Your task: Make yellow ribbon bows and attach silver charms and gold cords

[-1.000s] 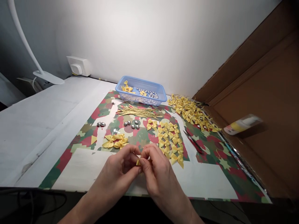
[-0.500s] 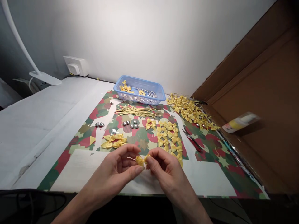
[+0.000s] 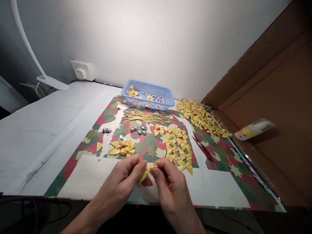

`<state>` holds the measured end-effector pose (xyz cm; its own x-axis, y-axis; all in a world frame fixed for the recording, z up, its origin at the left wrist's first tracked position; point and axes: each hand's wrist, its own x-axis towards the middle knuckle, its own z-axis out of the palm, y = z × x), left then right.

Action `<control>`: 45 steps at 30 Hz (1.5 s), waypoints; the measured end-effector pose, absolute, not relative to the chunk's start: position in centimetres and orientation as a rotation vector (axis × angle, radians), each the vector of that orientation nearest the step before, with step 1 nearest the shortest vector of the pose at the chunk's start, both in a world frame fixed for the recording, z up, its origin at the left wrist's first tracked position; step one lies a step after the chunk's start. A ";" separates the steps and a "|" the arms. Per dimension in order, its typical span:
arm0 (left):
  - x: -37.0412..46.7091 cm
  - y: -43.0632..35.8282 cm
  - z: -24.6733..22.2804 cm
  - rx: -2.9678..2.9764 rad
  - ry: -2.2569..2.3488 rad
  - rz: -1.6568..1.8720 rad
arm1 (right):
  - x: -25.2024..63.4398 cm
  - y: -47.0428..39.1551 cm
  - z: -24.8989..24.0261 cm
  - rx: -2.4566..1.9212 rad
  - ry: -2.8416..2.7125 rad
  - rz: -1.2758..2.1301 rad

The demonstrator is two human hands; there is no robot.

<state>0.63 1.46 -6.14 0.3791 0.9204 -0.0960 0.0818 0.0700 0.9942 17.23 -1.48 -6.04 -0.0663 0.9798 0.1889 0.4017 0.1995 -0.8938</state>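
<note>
Fingers point(image 3: 139, 169) of the left hand point(image 3: 123, 179) and right hand point(image 3: 171, 186) pinch a little yellow bow point(image 3: 144, 175), one hand at each side of it. The bow is low in the middle of the frame. More bows point(image 3: 172, 149) lie in rows to the right. Shiny silver beads point(image 3: 139, 132) and a blue basket point(image 3: 156, 105) are higher up.

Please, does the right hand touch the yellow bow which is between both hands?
Touching: the head view shows the right hand pinching one end of the yellow bow.
</note>
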 end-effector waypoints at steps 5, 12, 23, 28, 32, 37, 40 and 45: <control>0.4 1.4 -6.6 1.113 0.792 0.893 | 17.3 -1.7 -5.8 -1.382 -1.397 1.050; 1.0 1.3 -6.9 0.962 0.814 0.971 | 18.1 -1.5 -5.6 -1.421 -1.567 1.071; 1.4 1.1 -7.1 1.031 0.877 0.965 | 17.5 0.9 -5.1 -1.211 -1.340 1.388; 1.2 1.6 -6.4 0.950 0.867 0.953 | 16.4 0.7 -6.4 -1.101 -1.039 1.510; 1.0 1.6 -6.3 0.903 0.869 0.955 | 16.8 0.8 -5.6 -1.146 -1.097 1.513; 0.7 1.5 -6.6 0.855 0.880 0.957 | 18.7 0.8 -4.3 -1.289 -1.218 1.416; 0.7 1.4 -6.6 0.833 0.875 0.974 | 19.1 0.6 -4.0 -1.312 -1.308 1.451; 0.9 1.2 -6.2 0.802 0.851 0.992 | 18.7 0.4 -4.2 -1.346 -1.415 1.338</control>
